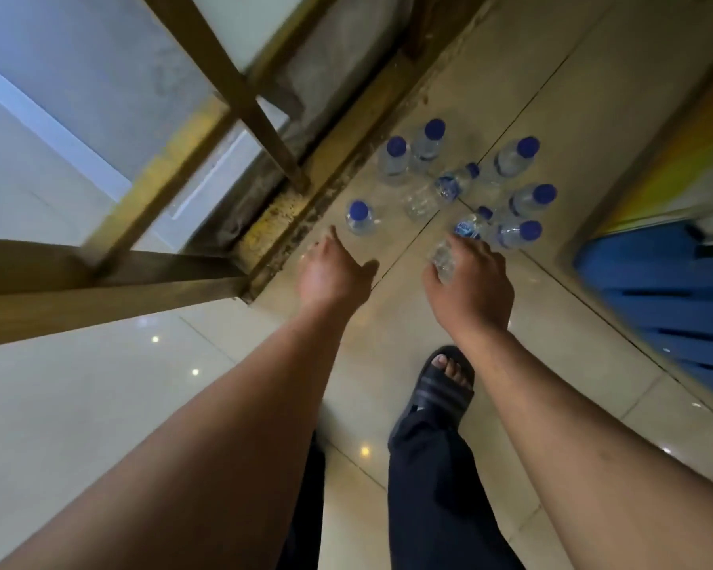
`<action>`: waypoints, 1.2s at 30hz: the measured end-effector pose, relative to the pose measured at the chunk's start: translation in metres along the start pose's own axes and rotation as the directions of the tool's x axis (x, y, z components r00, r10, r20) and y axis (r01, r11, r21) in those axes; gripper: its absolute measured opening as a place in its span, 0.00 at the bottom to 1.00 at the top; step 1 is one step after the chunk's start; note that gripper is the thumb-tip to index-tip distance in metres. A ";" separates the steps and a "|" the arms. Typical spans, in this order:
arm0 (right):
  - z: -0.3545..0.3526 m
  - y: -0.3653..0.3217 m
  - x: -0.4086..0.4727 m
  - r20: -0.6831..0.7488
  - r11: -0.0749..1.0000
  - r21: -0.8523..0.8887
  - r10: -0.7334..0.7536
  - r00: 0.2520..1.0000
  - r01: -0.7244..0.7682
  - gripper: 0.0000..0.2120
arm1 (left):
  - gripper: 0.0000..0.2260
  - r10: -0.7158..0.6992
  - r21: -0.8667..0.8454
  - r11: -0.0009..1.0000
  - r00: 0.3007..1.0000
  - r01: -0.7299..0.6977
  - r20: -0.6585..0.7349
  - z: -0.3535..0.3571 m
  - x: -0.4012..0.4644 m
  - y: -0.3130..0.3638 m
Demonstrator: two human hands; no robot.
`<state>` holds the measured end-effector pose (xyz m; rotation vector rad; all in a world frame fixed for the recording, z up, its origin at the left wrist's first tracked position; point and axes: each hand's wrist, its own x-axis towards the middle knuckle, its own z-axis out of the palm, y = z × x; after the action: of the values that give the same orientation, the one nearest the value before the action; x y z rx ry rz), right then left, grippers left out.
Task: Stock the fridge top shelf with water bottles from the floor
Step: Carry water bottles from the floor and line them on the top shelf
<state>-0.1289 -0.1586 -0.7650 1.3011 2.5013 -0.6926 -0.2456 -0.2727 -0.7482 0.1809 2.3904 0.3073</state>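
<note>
Several clear water bottles with blue caps stand or lie on the beige tiled floor. My right hand is curled over a bottle lying on its side, thumb and fingers on either side of its clear body. My left hand is open with its fingers stretched forward, just short of a single upright bottle and not touching it. Other upright bottles cluster further back and to the right. Another bottle lies on its side in the middle. The fridge shelf is not in view.
A brown metal frame with glass panels rises at the left, its dirty base rail running beside the bottles. A blue slatted crate sits at the right. My foot in a black sandal stands behind the hands.
</note>
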 end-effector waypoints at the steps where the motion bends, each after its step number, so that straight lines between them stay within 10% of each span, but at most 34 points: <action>1: 0.020 0.007 0.016 0.003 0.999 0.016 0.045 0.999 -0.045 0.22 | 0.37 -0.053 -0.089 0.995 0.999 0.053 0.002 0.016 0.020 -0.003; 11: 0.157 0.068 0.132 0.072 0.640 0.480 0.653 0.754 -0.600 0.37 | 0.41 -0.032 -0.405 0.914 0.995 -0.010 -0.097 0.124 0.153 -0.040; 19: 0.176 0.073 0.153 0.241 0.399 0.617 0.724 0.646 -0.678 0.32 | 0.32 0.079 -0.312 0.942 0.986 -0.121 -0.144 0.133 0.183 -0.047; 36: -0.101 -0.032 -0.097 -0.031 0.574 0.772 0.464 0.885 -0.274 0.23 | 0.21 0.298 -0.047 0.950 0.942 -0.308 -0.153 -0.081 -0.100 0.008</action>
<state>-0.0986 -0.1905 -0.6285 2.2166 1.9718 -1.6565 -0.2263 -0.3006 -0.6239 0.5138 2.4877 0.5652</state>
